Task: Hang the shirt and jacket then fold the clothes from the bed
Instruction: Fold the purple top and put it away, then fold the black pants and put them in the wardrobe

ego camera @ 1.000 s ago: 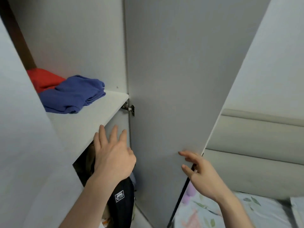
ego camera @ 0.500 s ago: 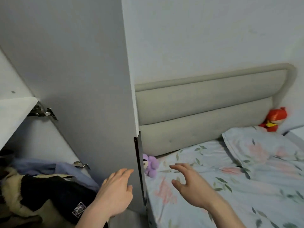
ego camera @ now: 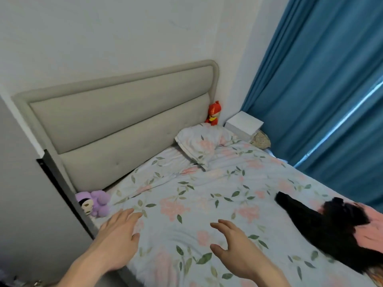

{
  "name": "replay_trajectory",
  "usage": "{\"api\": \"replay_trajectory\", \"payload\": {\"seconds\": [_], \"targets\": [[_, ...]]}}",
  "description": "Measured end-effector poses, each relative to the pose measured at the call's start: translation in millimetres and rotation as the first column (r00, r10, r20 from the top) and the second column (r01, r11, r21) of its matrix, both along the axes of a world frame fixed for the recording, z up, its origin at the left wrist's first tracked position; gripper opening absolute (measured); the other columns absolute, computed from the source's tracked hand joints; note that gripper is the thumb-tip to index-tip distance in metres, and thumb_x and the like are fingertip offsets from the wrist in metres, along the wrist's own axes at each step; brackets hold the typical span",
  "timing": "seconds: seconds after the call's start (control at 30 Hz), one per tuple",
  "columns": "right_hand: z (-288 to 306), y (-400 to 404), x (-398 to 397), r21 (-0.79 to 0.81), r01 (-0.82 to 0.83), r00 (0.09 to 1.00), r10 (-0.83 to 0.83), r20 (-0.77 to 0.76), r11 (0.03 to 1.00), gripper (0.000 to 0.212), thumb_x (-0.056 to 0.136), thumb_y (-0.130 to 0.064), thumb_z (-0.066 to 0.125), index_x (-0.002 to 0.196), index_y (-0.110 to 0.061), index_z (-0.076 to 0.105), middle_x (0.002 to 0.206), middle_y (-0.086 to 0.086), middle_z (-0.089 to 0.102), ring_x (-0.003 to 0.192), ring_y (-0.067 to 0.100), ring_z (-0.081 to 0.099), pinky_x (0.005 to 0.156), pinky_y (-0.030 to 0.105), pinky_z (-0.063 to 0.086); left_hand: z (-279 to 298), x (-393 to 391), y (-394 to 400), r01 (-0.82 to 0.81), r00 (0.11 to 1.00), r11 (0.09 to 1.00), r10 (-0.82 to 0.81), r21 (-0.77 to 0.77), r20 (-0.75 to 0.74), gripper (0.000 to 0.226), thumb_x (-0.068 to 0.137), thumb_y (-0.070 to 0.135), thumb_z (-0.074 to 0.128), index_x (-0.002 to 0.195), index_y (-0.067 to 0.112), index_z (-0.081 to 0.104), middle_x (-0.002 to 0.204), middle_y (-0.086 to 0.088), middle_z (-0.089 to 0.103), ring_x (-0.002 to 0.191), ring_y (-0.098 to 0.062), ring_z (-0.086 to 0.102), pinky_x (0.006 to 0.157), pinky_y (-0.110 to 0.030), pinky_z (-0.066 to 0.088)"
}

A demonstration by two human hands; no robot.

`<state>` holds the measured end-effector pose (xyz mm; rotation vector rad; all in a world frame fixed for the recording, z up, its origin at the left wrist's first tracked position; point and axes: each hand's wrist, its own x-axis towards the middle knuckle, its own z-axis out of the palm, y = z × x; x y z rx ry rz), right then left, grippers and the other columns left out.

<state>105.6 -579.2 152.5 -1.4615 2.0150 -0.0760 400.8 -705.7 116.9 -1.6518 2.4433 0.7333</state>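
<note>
STEP: reach for clothes | TARGET: black fabric garment (ego camera: 323,228) right of right hand (ego camera: 238,249), long axis far-left to near-right | NEARER: right | FINGERS: left hand (ego camera: 118,241), right both spread, empty

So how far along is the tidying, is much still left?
Nothing in view shows whether the hanging is done. Both hands, left and right, are open and hold nothing above the bed. A black garment and a pink one still lie unfolded at its right, so the folding remains.

A home bedroom: floral-sheeted bed (ego camera: 207,204), padded headboard (ego camera: 124,125), blue curtains (ego camera: 321,90).
</note>
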Motion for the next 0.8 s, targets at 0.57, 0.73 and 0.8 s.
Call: {"api": "replay_trajectory", "payload": {"seconds": [0.57, 0.73, 0.8], "targets": [[-5, 321, -165, 0.016, 0.409, 0.911, -0.41, 0.038, 0.912, 0.063, 0.102, -0.051, 0.052, 0.159, -0.04, 0.028, 0.169, -0.015, 0.014, 0.155, 0.013, 0.018, 0.123, 0.034, 0.025, 15, -240, 221, 0.473, 0.878, 0.88, -0.475, -0.04, -0.06, 0.056, 0.107, 0.038, 0.037, 0.16, 0.038, 0.019, 0.169, 0.013, 0.008, 0.157, -0.016, 0.006, 0.127, -0.037, 0.014], [-9, 428, -207, 0.023, 0.529, 0.847, -0.53, 0.042, 0.848, 0.064, 0.102, -0.05, 0.052, 0.16, -0.039, 0.027, 0.17, -0.013, 0.013, 0.156, 0.014, 0.018, 0.124, 0.036, 0.024, 13, -311, 310, 0.62, 0.781, 0.784, -0.621, -0.043, -0.065, 0.054, 0.107, 0.04, 0.037, 0.158, 0.041, 0.021, 0.168, 0.017, 0.01, 0.157, -0.013, 0.007, 0.127, -0.036, 0.012], [-9, 469, -214, 0.004, 0.602, 0.797, -0.601, 0.057, 0.798, 0.064, 0.102, -0.05, 0.052, 0.16, -0.04, 0.027, 0.17, -0.014, 0.013, 0.155, 0.013, 0.018, 0.124, 0.035, 0.024, 16, -335, 337, 0.686, 0.724, 0.726, -0.688, -0.053, -0.055, 0.054, 0.107, 0.04, 0.038, 0.158, 0.042, 0.021, 0.168, 0.018, 0.011, 0.157, -0.013, 0.008, 0.127, -0.035, 0.012]]}}
